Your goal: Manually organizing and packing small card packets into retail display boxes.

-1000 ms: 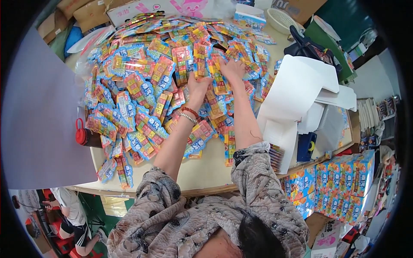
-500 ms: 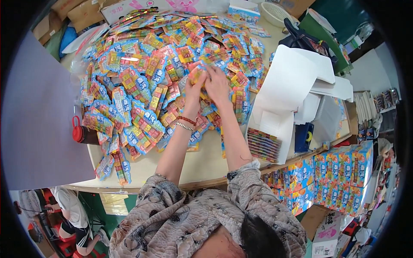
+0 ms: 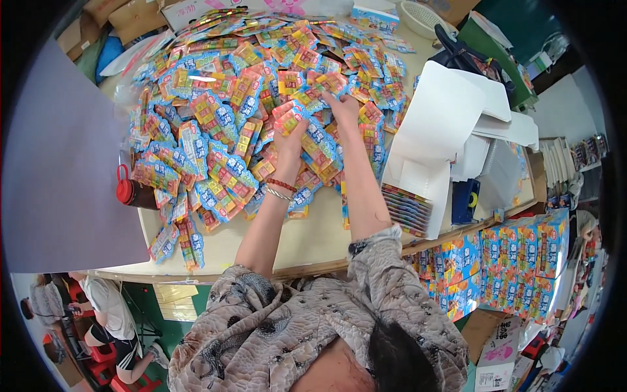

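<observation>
Reaching into a big heap of small colourful packets (image 3: 215,130) that covers most of the pale table (image 3: 307,238), both hands work close together near the heap's middle-right. Left hand (image 3: 290,140), w/ red and silver bracelets at the wrist, is closed round a small stack of packets (image 3: 287,117) held up off the pile. Right hand (image 3: 343,108) pinches a packet (image 3: 326,81) just above and beside the left; fingers look curled, but how many packets it grips is hard to tell. Nearby: open white box (image 3: 450,124) to the right w/ a row of packets (image 3: 405,209) standing in its lower part, red-capped bottle (image 3: 130,193) at the heap's left edge, stacked printed cartons (image 3: 509,261) below the table's right side.
</observation>
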Demonstrator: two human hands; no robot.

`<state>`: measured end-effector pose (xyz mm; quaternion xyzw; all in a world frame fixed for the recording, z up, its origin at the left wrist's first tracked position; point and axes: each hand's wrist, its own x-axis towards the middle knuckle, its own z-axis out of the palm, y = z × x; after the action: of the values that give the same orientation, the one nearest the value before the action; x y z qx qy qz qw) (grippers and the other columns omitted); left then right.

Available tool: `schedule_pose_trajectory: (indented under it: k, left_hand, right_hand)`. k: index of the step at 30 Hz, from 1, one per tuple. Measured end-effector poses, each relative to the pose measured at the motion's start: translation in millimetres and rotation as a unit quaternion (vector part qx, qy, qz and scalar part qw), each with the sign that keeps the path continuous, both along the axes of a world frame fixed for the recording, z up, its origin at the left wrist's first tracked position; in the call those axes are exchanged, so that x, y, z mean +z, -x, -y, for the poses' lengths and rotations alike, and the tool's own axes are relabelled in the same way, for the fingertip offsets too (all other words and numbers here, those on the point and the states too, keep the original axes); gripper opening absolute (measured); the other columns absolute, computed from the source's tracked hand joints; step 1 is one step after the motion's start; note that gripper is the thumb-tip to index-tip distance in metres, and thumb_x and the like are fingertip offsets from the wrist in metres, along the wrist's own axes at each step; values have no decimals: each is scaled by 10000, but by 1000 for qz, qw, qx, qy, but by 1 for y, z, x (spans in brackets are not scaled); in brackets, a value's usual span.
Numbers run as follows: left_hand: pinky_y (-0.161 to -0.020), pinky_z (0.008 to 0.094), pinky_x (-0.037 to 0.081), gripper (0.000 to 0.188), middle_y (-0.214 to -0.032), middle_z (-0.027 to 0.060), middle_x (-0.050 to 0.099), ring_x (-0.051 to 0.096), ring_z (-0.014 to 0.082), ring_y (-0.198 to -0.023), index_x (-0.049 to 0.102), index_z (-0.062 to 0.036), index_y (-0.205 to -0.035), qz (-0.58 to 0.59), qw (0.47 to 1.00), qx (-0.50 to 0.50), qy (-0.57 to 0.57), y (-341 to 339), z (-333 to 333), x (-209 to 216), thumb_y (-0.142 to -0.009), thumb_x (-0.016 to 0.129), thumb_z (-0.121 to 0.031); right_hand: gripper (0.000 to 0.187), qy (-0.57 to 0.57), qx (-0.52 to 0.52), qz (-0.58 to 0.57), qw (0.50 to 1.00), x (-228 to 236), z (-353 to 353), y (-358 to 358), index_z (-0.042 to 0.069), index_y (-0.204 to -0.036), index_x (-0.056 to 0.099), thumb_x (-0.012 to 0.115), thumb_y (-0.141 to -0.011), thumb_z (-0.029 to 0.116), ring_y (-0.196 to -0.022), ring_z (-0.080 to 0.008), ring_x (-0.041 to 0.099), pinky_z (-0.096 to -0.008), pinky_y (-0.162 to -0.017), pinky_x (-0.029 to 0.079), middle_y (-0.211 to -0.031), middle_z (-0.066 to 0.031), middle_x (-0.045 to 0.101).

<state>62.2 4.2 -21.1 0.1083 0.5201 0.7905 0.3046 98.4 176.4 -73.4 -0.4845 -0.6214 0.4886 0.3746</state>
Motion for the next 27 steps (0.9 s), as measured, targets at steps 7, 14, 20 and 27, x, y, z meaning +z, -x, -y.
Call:
schedule_pose_trajectory:
  k: [7,14,20,27]
  left_hand:
    - [-751,274,500,407,-1026,24,628,600,118,-883,558,-36,-1170,0,999,30,11,-2,54,-9,-796,718,-53]
    - [-731,282,511,404,-1019,17,620,606,115,-864,534,-56,-1188,65,998,26,-3,-15,63,-18,-822,704,-67]
    - [-733,288,529,347,-1005,6,627,622,113,-869,540,-65,-1173,75,996,23,-36,-12,88,-22,-883,687,-184]
    - [-711,275,535,439,-1006,14,638,639,138,-864,531,-43,-1180,158,987,-15,1,-19,105,-19,-953,552,-418]
  right_hand:
    - [274,203,99,-283,932,50,12,-34,44,-1215,504,520,-959,140,-928,-228,632,-432,-772,537,-1111,-106,613]
    - [363,259,116,-179,942,26,32,-42,97,-1273,467,587,-933,146,-980,-224,625,-431,-757,532,-1156,-85,602]
    - [384,99,111,-276,950,61,82,-52,9,-1125,503,663,-781,-48,-899,-174,644,-352,-742,551,-1051,-113,624]
    - [518,53,302,-72,949,60,139,-82,-7,-1318,464,626,-826,2,-987,-175,629,-323,-849,507,-1112,-94,639]
